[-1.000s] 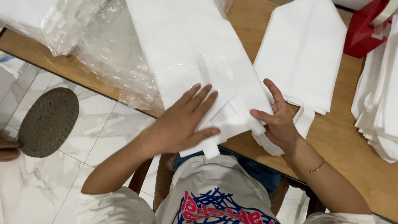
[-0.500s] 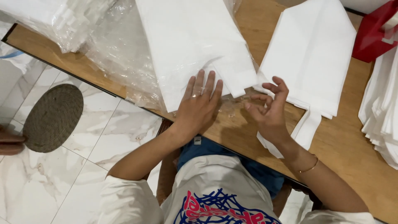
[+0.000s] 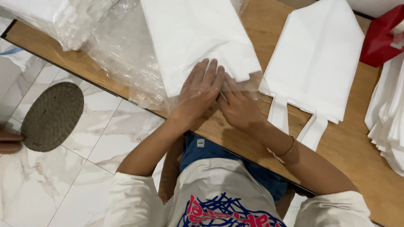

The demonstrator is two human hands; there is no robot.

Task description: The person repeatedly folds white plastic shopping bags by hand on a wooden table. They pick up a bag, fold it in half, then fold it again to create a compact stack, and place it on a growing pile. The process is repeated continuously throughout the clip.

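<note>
White folded cloth lies under flat left hand, right hand spread beside.

The surface is wood with a warm brown grain and a smooth, faintly satin finish, edged by a dark strip, and the folded white bag under the left hand and right hand looks like matt, soft non-woven cloth, as does the flat white bag with handles beside it. Clear plastic wrap around the folded bag is thin, crinkled and glossy, catching highlights. The floor is polished marble-look tile with grey veining, the round mat on it is coarse woven fibre, and the red bag has a smooth, slightly shiny face.
</note>
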